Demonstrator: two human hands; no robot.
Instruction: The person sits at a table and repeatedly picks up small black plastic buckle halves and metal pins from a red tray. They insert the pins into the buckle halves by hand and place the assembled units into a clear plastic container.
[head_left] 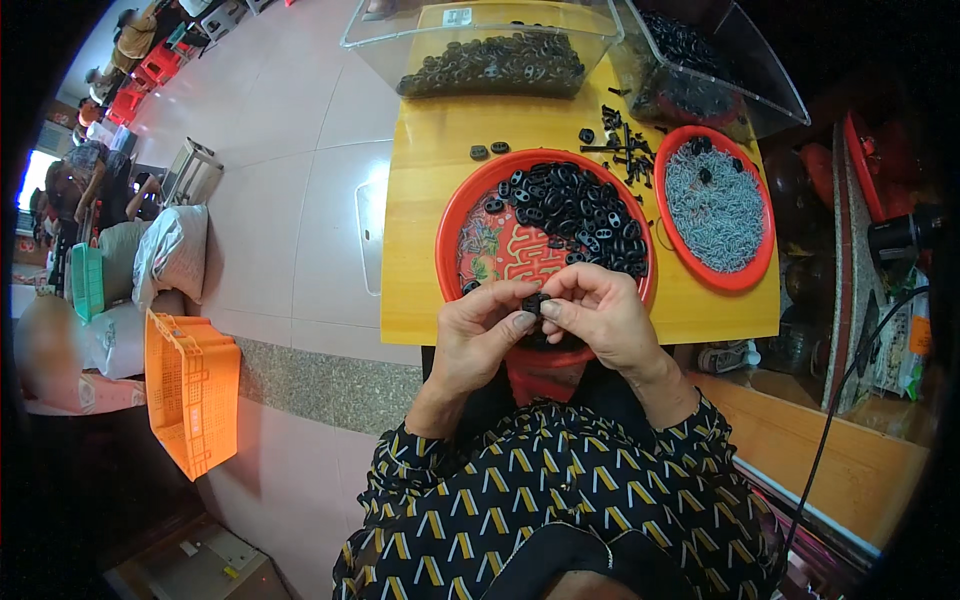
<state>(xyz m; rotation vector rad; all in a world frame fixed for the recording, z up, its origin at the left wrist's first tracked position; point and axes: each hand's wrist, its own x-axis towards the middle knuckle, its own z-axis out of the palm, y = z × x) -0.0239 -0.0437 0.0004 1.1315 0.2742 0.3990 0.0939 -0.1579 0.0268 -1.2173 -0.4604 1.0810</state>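
Over the near rim of a red round tray (447,220), my two hands meet at a small black plastic part (533,303). My left hand (478,335) pinches it between thumb and forefinger from the left. From the other side my right hand (605,320) grips it too, thumb and fingers pressed together. The fingers hide much of the part. A heap of black oval plastic pieces with two holes (570,195) fills the far and right side of the tray. Its patterned bottom shows at the left.
A smaller red tray (768,250) of silvery screws (715,215) stands to the right on the yellow table (410,250). Loose black pieces (628,150) lie between. Clear bins (490,65) of black parts stand behind. An orange crate (195,400) is on the floor; people are far left.
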